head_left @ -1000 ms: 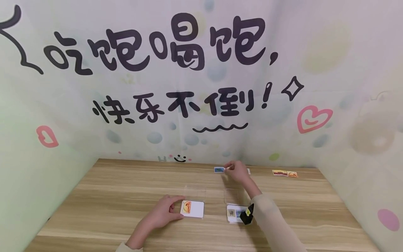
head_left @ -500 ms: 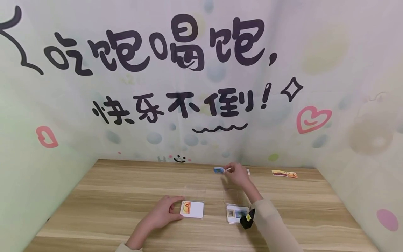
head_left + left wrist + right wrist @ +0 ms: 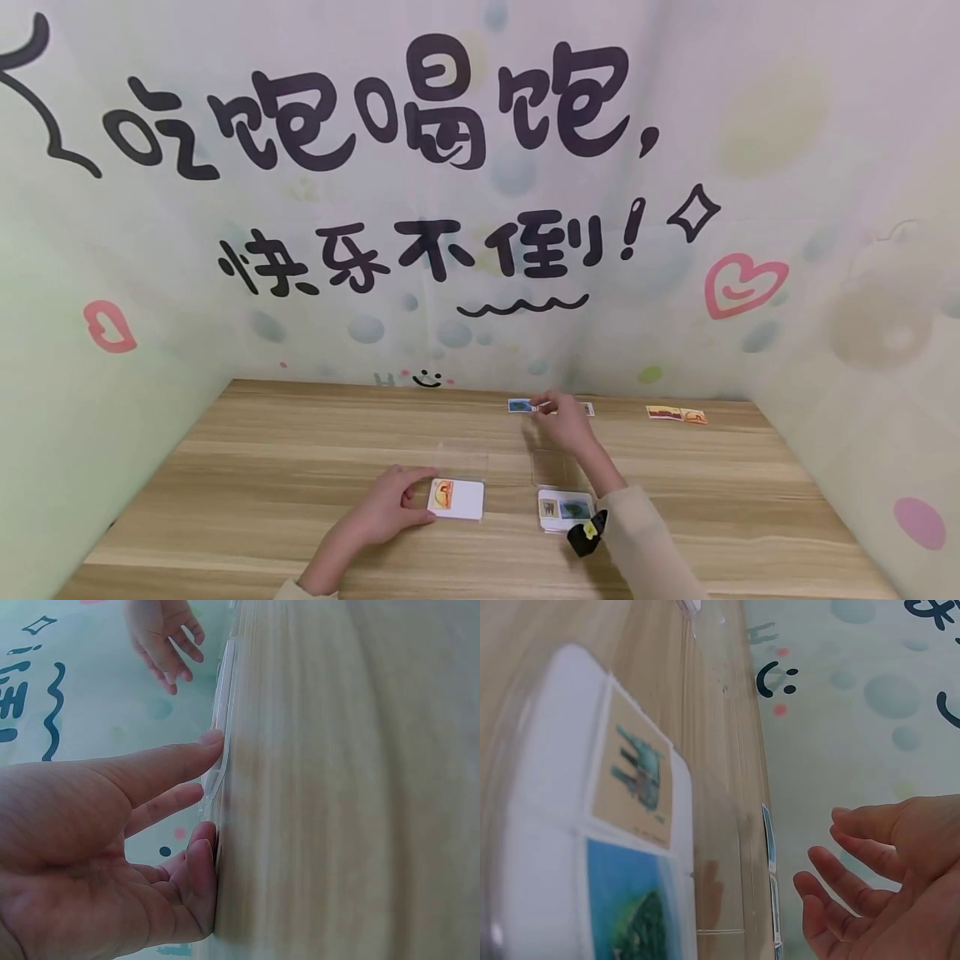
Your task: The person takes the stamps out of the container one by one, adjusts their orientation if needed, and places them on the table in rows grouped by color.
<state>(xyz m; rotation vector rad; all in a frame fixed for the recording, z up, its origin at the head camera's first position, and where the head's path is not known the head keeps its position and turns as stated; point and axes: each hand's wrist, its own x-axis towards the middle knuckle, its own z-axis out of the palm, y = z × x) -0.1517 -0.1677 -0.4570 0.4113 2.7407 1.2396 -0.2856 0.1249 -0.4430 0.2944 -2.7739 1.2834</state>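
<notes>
My left hand (image 3: 386,504) holds the left end of a clear plastic case by its edges, thumb at the near corner, index finger at the far one. Inside lie a white card (image 3: 468,500) and an orange stamp (image 3: 443,495). In the left wrist view the thumb touches the case (image 3: 225,697). My right hand (image 3: 566,421) hovers over a row of stamps by the wall, fingers loosely bent and holding nothing in the right wrist view. A blue stamp (image 3: 520,406) shows left of it; another stamp (image 3: 588,409) is partly hidden behind it.
A second clear case (image 3: 555,525) at right contains a beige animal stamp (image 3: 550,508) and a blue stamp (image 3: 575,509). Clear lids lie folded back behind both cases. Two stamps, yellow-red (image 3: 664,412) and orange (image 3: 694,416), lie far right. A printed curtain (image 3: 360,350) borders the table.
My right hand has drawn back slightly from the stamp row, and more of the stamp to its right now shows. The left hand stays on its case.
</notes>
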